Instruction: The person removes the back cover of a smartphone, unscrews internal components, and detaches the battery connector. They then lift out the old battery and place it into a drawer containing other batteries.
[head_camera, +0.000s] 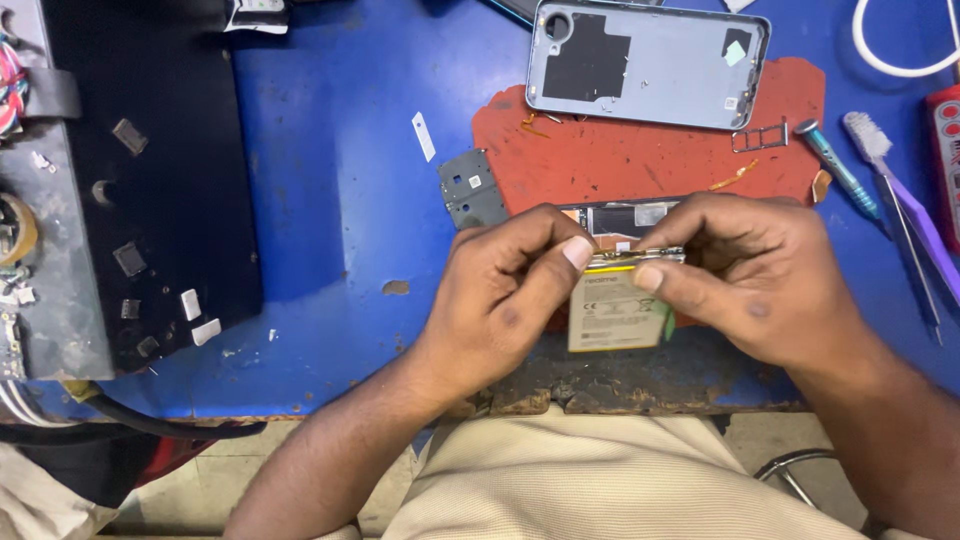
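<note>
An opened phone body (620, 290) with a pale battery facing up lies near the front edge of the blue worktable (340, 200). My left hand (505, 290) grips its left side, thumb pressed at the top of the battery. On the right side my right hand (755, 275) holds it too, thumb and fingers pinching near the same top edge. The phone's grey back cover (648, 62) rests inside-up farther back, partly on a red mat (660, 150).
A small dark metal plate (470, 190) and a white strip (424, 135) lie left of the mat. A SIM tray (760, 137), screwdriver (838, 168), purple brush (900, 190) and tweezers sit right. A black mat (150, 150) with small parts covers the left side.
</note>
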